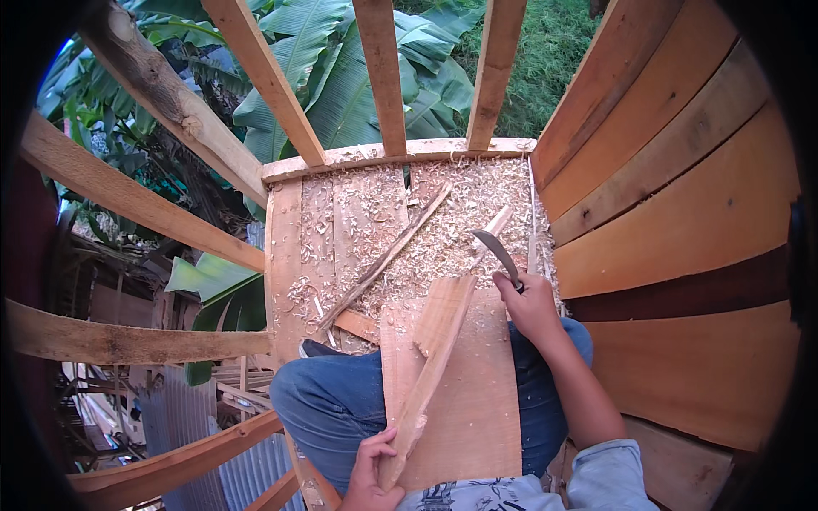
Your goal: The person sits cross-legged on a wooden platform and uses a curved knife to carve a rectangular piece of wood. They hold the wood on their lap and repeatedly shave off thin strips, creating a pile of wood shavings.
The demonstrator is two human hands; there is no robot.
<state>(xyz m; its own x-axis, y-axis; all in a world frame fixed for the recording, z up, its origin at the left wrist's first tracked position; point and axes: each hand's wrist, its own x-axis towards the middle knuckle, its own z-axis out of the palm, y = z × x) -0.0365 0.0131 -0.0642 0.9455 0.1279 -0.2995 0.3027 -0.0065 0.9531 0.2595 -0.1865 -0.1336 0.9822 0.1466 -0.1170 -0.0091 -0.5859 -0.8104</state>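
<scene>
My left hand (pixel 373 471) is closed round the near end of a rough wooden piece (pixel 443 332), which slants away from me to the right. Beneath it a wide flat board (pixel 456 417) lies across my lap. A curved-bladed knife (pixel 501 255) is gripped in my right hand (pixel 530 305), its blade pointing up and left, apart from the wooden piece. Its handle is mostly hidden in my fingers. Just beyond the blade a pale strip of wood (pixel 497 223) rests among the shavings.
Curly wood shavings (pixel 341 217) cover much of the plank floor (pixel 283 255). A long dark-edged stick (pixel 392 251) lies slantwise there, near a short offcut (pixel 358 324). Spaced rails (pixel 381 77) stand ahead and left, with banana leaves (pixel 307 60) outside. A plank wall (pixel 673 230) closes the right side.
</scene>
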